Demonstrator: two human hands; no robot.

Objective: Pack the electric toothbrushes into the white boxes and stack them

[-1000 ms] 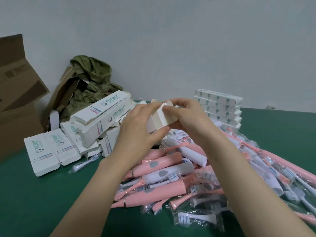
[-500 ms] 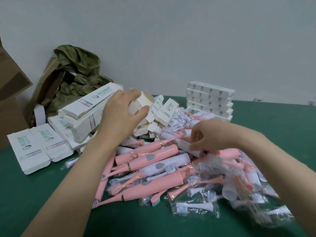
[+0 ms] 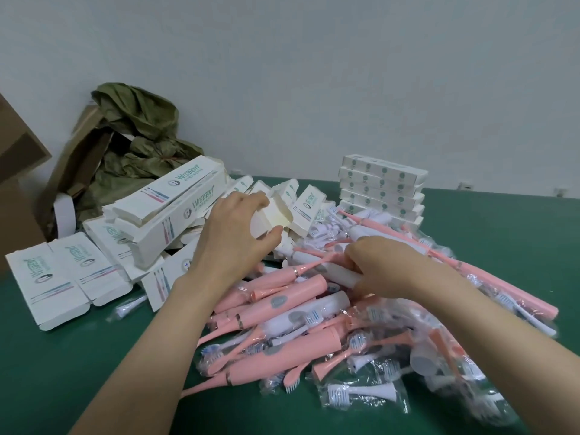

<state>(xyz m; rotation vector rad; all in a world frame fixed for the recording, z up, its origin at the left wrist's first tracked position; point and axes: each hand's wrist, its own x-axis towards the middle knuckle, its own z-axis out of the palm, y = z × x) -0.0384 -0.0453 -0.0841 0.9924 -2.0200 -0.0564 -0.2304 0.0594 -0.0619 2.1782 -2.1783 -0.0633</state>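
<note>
My left hand (image 3: 233, 238) holds an open white box (image 3: 272, 218) by its end, above the heap, with the flaps open toward me. My right hand (image 3: 387, 270) is down in the pile of pink and white electric toothbrushes (image 3: 292, 321) and grips a white toothbrush handle (image 3: 340, 274); its fingertips are partly hidden. A neat stack of closed white boxes (image 3: 381, 189) stands behind the pile, near the wall. Loose empty boxes (image 3: 166, 211) lie heaped to the left.
Flat unfolded cartons (image 3: 62, 277) lie on the green table (image 3: 62, 372) at the left. Bagged brush heads (image 3: 361, 395) spread along the front and right of the pile. A brown cardboard carton (image 3: 18, 196) and crumpled green wrapping (image 3: 138, 136) stand against the wall.
Both hands held the box together a second ago. The right hand has let go, dropped into the toothbrush pile and closed round a white handle; the left keeps the box.
</note>
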